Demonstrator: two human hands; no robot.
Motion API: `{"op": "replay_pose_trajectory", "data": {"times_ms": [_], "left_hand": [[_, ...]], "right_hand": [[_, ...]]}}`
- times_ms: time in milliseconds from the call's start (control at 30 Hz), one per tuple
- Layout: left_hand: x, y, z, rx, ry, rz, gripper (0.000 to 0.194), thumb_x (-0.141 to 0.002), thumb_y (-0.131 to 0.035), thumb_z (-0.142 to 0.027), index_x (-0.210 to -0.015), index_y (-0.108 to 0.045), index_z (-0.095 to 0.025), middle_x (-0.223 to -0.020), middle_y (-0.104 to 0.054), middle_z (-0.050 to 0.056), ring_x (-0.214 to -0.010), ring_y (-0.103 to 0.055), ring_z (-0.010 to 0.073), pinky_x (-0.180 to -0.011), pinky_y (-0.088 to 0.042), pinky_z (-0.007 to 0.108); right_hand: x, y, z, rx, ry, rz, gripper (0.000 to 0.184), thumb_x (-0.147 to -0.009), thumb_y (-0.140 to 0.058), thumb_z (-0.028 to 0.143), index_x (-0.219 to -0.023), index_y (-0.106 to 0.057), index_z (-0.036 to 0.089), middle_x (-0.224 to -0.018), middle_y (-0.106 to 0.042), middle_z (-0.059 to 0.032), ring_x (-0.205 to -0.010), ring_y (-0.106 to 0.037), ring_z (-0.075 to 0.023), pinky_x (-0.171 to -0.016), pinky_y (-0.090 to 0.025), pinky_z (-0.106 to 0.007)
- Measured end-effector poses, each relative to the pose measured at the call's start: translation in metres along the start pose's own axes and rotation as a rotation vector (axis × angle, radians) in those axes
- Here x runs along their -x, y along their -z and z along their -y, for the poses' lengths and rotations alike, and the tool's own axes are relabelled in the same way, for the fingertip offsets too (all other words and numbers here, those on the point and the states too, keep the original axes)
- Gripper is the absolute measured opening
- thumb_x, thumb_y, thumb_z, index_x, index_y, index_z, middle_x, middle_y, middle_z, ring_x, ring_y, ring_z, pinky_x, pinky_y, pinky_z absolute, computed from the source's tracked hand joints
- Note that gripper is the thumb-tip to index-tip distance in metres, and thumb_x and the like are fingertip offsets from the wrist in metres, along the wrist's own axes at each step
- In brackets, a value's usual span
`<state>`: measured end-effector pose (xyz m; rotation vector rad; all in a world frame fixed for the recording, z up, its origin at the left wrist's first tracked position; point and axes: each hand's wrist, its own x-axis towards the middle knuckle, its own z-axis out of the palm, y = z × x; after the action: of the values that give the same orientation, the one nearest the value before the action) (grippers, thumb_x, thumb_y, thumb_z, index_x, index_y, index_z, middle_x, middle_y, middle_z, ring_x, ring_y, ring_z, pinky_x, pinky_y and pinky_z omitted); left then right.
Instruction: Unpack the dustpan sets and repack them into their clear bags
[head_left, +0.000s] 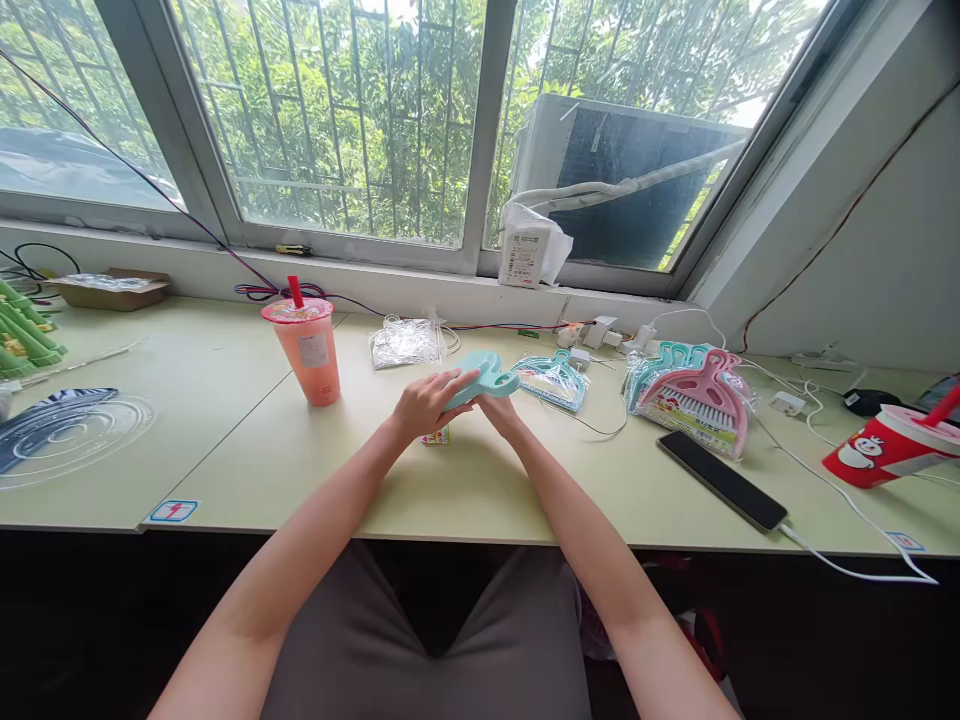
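Observation:
Above the middle of the table I hold a mint-green mini dustpan in both hands. My left hand lies over its left side with the fingers bent across the top. My right hand grips it from the right and below; most of those fingers are hidden. Whether a brush sits inside the dustpan cannot be seen. Under my left hand a small printed card shows on the table. Behind to the right lies a wrapped mint dustpan and brush set.
Further right are more wrapped sets, a pink one in front. Nearby lie a black phone on a white cable and a red cup. A pink drink cup stands left, clear plastic bags behind. Cables run along the window sill.

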<state>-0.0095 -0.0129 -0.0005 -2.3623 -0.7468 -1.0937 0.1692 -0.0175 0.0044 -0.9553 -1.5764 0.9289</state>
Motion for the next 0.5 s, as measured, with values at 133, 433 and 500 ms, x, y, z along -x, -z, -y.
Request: {"op": "replay_pose_trajectory", "data": {"times_ms": [133,433,500], "left_hand": [[-0.0025,0.0038,-0.0016,0.09,0.023,-0.019,0.06,-0.103,-0.034,-0.062,-0.143,-0.059,-0.025,-0.123,-0.073,0.012,-0.101,-0.072,0.0238,-0.079,-0.057,0.031],[-0.0035,0.0086,-0.0023,0.173,0.068,-0.093,0.058,-0.1,-0.042,-0.063,-0.142,-0.059,-0.025,-0.12,-0.074,0.012,-0.101,-0.073,0.024,-0.077,-0.057,0.031],[-0.0031,0.008,-0.0019,0.179,0.07,-0.103,0.058,-0.1,-0.043,-0.062,-0.142,-0.059,-0.025,-0.121,-0.074,0.012,-0.101,-0.073,0.0242,-0.078,-0.058,0.031]], "right_hand": [[-0.0006,0.0001,0.0064,-0.108,-0.046,0.038,0.049,-0.07,-0.072,0.063,-0.092,-0.055,0.023,-0.089,-0.063,-0.0039,-0.082,-0.063,-0.0205,-0.069,-0.058,-0.035],[-0.0001,0.0039,0.0109,-0.132,-0.015,0.04,0.051,-0.072,-0.076,0.057,-0.105,-0.052,0.026,-0.09,-0.063,-0.0014,-0.084,-0.066,-0.0203,-0.069,-0.061,-0.037],[-0.0001,0.0038,0.0114,-0.142,-0.022,0.039,0.055,-0.071,-0.077,0.057,-0.109,-0.051,0.026,-0.09,-0.063,-0.0009,-0.082,-0.066,-0.02,-0.068,-0.062,-0.038]]}}
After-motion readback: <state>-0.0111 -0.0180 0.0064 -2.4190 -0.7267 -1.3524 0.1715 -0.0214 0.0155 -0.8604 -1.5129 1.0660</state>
